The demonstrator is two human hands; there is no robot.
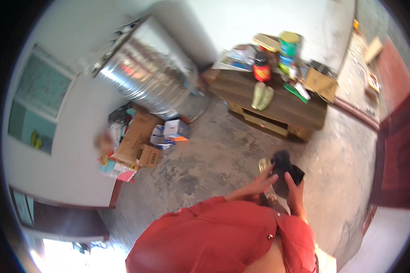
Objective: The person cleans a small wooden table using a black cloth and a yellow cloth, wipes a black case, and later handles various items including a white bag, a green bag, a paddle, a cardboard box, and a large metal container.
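Note:
Both my hands are on a dark black item [282,166] in front of my body; it looks soft, like folded cloth, but its kind cannot be made out. My left hand [265,182] closes on its left edge with the fingertips. From the right, my right hand [295,193] grips its lower part, thumb lying across the front. Just beyond my left fingers, part of a pale yellowish shoe [263,164] shows at floor level. My red sleeves and jacket [214,232] fill the lower middle.
Ahead stands a low brown wooden cabinet [296,107] bearing pale green shoes [262,96], a red-labelled jar [261,67], a green-and-blue tin [287,50] and a green brush [296,93]. A large shiny metal cylinder [146,68] and cardboard boxes [136,132] stand left; a doorway opens right.

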